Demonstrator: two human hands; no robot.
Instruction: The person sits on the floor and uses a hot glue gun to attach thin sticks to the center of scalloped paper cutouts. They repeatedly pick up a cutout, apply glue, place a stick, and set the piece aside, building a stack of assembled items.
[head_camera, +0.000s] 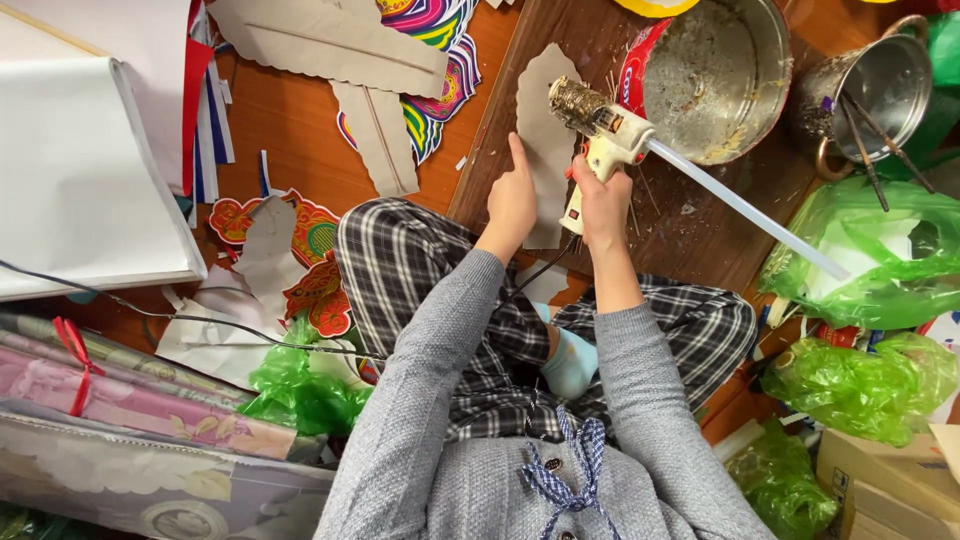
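Observation:
My right hand (603, 205) grips a cream hot glue gun (605, 135) with a long clear glue stick (745, 208) sticking out behind it; its nozzle points at the top of a scalloped brown cardboard cut-out (548, 105). That cut-out lies on a dark wooden board (700, 230). My left hand (512, 197) rests on the cut-out's left edge, forefinger stretched up along it. I sit cross-legged in plaid trousers and a grey sweater.
A dirty metal pot (715, 75) and a smaller metal pot (880, 85) with sticks stand at the back right. Green plastic bags (865, 385) lie at the right. Colourful paper cut-outs (310, 260), a white sheet (80, 170) and wrapped rolls (120, 390) fill the left. A black cord (200, 320) crosses the floor.

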